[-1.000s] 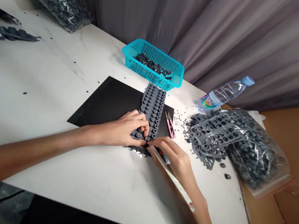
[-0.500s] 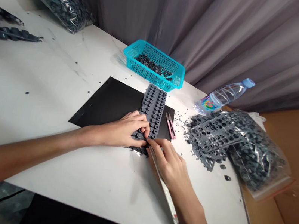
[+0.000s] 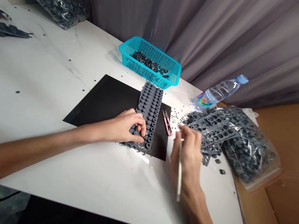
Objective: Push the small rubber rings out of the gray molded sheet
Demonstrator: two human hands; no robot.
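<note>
Grey studded sheet: lying on the black mat, partly under the left hand. Pressing it with curled left fingers, can't tell if pinching anything. Gripping a thin white stick in the right hand. Maybe risking a skid from uneven pressing, or bumping the pink snips beside the right hand by swinging low.

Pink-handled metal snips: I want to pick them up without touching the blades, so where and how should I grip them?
I'd pinch the pink handles from the near side, fingers across both: the snips lie at the flat black sheet's right edge, pointed blades facing away.
</note>
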